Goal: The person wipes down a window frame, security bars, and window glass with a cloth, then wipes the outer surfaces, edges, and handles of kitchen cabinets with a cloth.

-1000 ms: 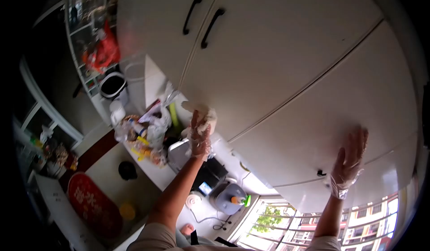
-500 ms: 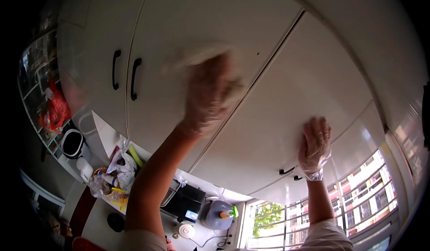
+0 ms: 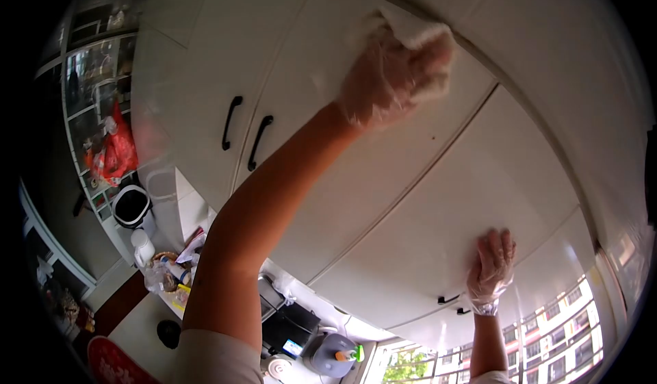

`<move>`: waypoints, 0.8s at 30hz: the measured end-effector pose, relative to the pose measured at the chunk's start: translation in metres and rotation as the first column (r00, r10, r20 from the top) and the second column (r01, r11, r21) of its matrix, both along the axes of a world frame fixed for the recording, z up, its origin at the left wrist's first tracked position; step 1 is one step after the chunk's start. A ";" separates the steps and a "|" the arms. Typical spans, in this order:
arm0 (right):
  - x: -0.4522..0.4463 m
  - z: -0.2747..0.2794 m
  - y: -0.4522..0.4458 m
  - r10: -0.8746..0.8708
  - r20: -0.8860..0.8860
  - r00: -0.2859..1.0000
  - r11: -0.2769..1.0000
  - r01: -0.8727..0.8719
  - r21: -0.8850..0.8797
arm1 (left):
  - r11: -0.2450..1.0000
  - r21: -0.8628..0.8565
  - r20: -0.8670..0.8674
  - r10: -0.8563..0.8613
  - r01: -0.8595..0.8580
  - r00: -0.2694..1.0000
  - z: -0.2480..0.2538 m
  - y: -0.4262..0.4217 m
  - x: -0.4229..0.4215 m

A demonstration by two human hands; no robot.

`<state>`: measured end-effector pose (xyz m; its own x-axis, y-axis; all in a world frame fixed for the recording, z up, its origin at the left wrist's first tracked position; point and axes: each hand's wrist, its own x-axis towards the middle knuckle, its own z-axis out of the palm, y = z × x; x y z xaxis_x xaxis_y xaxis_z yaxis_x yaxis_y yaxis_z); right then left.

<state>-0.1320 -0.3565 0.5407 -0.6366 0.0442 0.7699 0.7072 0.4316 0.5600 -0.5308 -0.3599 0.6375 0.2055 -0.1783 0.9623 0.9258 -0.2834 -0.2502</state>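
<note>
Left hand (image 3: pixel 384 83) clutches white cloth (image 3: pixel 423 33) against cabinet door (image 3: pixel 356 172); right hand (image 3: pixel 491 267) flat, fingers close together, beside black handles (image 3: pixel 444 302).

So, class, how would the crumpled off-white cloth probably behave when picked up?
The off-white cloth would likely be floppy, since it folds around the left hand. It may slip slightly against the clear plastic glove; its bunched shape seems unlikely to roll.

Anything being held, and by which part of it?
Cloth, in the left hand: bunched under the fingers, an edge sticking out past them. Exact part hidden. Right hand: nothing visible.
</note>
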 end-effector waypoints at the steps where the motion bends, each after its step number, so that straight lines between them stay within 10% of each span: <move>1: 0.001 0.001 -0.001 -0.023 0.006 1.000 1.000 0.023 -0.008 | 0.999 0.033 0.006 0.021 -0.022 1.000 0.005 0.000 -0.015; 11: 0.008 -0.007 0.008 0.036 0.002 0.999 0.999 -0.036 -0.014 | 0.878 0.344 -0.058 0.375 -0.334 0.925 0.016 -0.023 -0.172; 16: 0.012 -0.008 0.007 0.001 0.004 1.000 0.999 -0.001 -0.043 | 0.944 0.328 0.091 0.013 -0.042 0.996 0.009 0.006 -0.264; 19: 0.018 -0.010 0.010 -0.011 0.019 1.000 0.999 0.012 -0.050 | 0.839 0.235 0.486 -0.538 0.491 0.688 -0.008 0.029 -0.352; 24: 0.023 -0.009 0.011 -0.050 0.062 0.997 0.998 0.052 -0.037 | 0.948 0.178 0.719 -0.309 0.264 0.623 -0.104 0.002 -0.427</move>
